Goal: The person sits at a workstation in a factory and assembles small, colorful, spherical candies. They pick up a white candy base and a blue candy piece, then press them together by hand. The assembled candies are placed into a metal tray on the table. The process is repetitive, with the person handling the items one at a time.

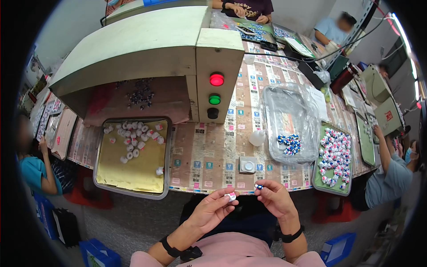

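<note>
I observe the left hand point(211, 208), six o'clock, pinching a pink-and-white piece point(231, 196), and the right hand point(277, 199), five o'clock, a blue-and-white piece point(259, 187), both partly finger-covered, with shadowed pieces point(140, 93) inside the hood point(133, 49), ten o'clock, indistinct.

Left forearm point(158, 252) and right forearm point(296, 250) slant inward toward the bench's point(204, 178) near edge. Left grip point(209, 211), palm turned up, and right grip point(279, 200) each pinch between thumb and fingertips there, apart.
</note>
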`<state>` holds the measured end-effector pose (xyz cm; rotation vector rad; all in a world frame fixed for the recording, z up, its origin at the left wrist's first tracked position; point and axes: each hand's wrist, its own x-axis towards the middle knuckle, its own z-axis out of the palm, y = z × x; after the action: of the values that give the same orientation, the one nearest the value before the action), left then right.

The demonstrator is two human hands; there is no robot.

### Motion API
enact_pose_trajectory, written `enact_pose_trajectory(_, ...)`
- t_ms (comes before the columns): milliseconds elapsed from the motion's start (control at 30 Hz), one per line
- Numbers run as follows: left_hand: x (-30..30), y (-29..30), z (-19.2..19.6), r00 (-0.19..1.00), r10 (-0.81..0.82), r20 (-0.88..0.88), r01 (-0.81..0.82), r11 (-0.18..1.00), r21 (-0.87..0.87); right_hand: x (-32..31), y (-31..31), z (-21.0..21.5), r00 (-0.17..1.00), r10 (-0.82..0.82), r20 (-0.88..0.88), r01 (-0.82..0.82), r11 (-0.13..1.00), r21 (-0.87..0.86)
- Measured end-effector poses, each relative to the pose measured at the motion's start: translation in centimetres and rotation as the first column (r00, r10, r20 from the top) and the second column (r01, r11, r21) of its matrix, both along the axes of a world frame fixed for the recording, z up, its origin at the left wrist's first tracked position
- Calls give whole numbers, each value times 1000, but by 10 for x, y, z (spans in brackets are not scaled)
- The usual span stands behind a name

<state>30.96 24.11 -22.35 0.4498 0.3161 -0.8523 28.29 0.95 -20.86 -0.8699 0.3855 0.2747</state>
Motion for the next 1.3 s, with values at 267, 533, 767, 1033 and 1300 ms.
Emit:
enact_pose_trajectory(267,1,7,-5,999,34,-4,-34,999,-9,15,9,12,991,-3,135,64,889,-453)
enact_pose_trajectory(533,0,9,-2,999,41,-25,-40,999,35,49,15,13,910,245,334,263,284,-922)
enact_pose_trajectory(767,-3,14,-12,999,41,-11,-41,999,14,65,20,5,898,358,257,258,44,-965)
enact_pose_trajectory(1033,-2,10,-6,999,49,14,-49,999,18,64,24,12,916,307,259,241,96,-966)
enact_pose_trajectory(1300,-1,4,-9,998,29,53,-30,999,26,23,37,35,930,225,292,170,439,-882)
